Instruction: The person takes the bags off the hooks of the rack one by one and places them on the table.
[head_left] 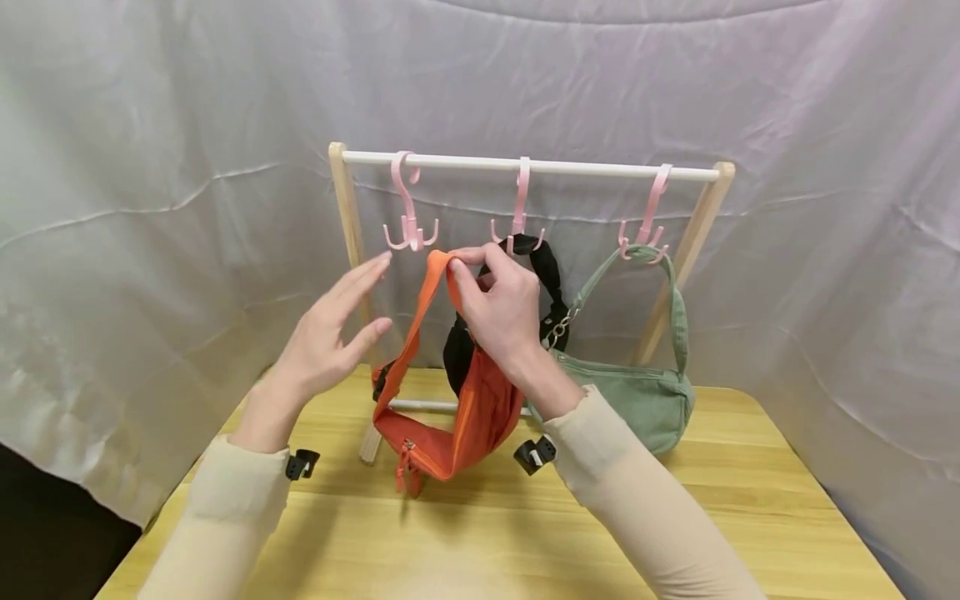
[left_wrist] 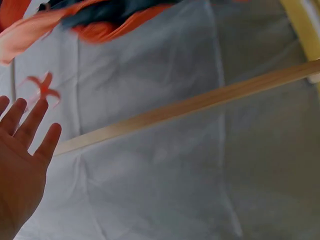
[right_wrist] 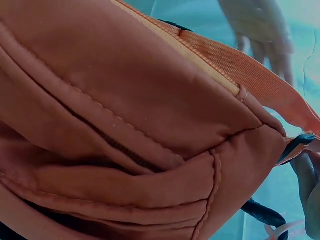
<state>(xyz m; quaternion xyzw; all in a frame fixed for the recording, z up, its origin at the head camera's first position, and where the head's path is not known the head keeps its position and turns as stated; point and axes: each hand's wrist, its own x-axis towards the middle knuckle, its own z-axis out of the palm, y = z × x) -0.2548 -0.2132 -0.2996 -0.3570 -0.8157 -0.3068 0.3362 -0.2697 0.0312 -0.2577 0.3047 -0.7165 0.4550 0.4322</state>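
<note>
An orange-red sling bag [head_left: 491,400] hangs by its strap [head_left: 427,296] from my right hand [head_left: 504,304], whose thumb and fingers pinch the strap's top. Its zippered body fills much of the right wrist view. To the left, my left hand [head_left: 322,342] is raised with straight fingers, apart from the strap and holding nothing. Just above the strap hangs the left pink hook [head_left: 408,218], with no bag on it. A black strap [head_left: 547,271] hangs on the middle pink hook [head_left: 521,200], partly behind my right hand. What it belongs to is mostly hidden by the orange bag.
A wooden-legged rack with a white bar [head_left: 585,168] stands on the wooden table [head_left: 360,533]. From the right pink hook [head_left: 652,208] hangs a green shoulder bag [head_left: 645,404], close to my right forearm. Grey cloth [head_left: 247,100] surrounds the table behind and at both sides.
</note>
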